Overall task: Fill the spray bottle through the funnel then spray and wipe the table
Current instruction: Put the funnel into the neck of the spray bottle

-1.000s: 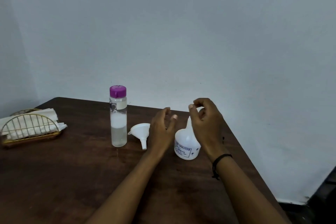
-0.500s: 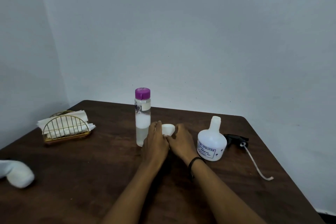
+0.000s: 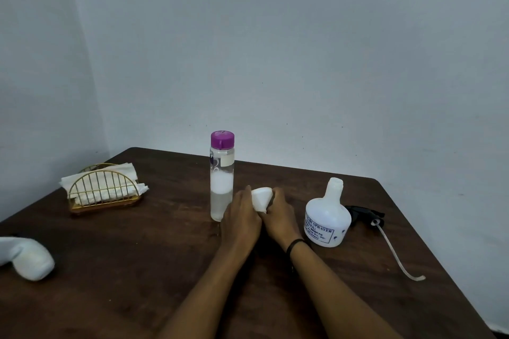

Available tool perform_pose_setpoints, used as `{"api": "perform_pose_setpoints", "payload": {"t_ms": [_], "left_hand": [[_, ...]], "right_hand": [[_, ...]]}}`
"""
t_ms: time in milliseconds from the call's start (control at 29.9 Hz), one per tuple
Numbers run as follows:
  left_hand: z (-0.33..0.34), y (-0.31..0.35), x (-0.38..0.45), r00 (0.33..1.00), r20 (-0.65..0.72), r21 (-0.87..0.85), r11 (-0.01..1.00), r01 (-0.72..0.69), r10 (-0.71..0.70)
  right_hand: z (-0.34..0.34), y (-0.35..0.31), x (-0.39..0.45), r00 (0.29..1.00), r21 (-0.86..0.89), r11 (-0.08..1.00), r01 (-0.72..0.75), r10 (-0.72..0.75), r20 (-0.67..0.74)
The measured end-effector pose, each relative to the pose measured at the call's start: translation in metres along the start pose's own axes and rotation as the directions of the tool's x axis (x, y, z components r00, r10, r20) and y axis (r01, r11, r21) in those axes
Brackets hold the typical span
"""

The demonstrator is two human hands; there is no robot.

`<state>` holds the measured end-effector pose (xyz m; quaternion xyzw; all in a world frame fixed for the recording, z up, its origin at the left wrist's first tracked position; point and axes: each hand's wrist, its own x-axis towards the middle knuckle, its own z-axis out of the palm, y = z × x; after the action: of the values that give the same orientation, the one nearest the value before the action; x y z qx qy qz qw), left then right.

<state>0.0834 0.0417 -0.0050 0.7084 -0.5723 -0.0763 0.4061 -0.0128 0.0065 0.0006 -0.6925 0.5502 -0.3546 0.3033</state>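
A small white funnel (image 3: 261,198) sits between my two hands at the table's middle. My left hand (image 3: 240,219) and my right hand (image 3: 281,217) both close around it. The white spray bottle (image 3: 327,219) stands uncapped to the right of my right hand. Its black spray head (image 3: 363,213) with a long white tube lies on the table behind and right of it. A tall clear bottle (image 3: 221,181) with a purple cap, partly full of clear liquid, stands just left of my left hand.
A gold wire holder (image 3: 103,192) with white napkins stands at the back left. A rolled white cloth (image 3: 27,256) lies at the left edge. The dark wooden table (image 3: 137,270) ends at a wall behind and an edge to the right.
My hands left the spray bottle's top and moved left to the funnel. The spray head now lies off the bottle on the table. The view shifted left.
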Motion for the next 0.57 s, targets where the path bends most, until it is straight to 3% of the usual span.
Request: {"api": "perform_pose_setpoints", "payload": {"t_ms": [234, 367, 468, 568], "left_hand": [[-0.001, 0.004, 0.005, 0.936, -0.315, -0.199, 0.953, -0.23, 0.16], [0.0, 0.008, 0.005, 0.905, -0.407, -0.287, 0.924, -0.254, 0.123], [-0.006, 0.017, 0.003, 0.952, -0.291, -0.484, 0.873, -0.064, -0.091], [-0.018, 0.03, 0.004, 0.97, -0.014, -0.747, 0.647, 0.152, -0.243]], "right_hand": [[-0.018, -0.004, -0.009, 0.983, -0.008, 0.996, 0.09, -0.09, -0.163], [-0.034, -0.003, -0.023, 0.95, -0.057, 0.979, 0.195, -0.203, -0.238], [-0.047, -0.004, -0.032, 0.928, -0.049, 0.969, 0.243, -0.247, -0.278], [-0.061, -0.009, -0.043, 0.915, -0.014, 0.955, 0.296, -0.288, -0.282]]}}
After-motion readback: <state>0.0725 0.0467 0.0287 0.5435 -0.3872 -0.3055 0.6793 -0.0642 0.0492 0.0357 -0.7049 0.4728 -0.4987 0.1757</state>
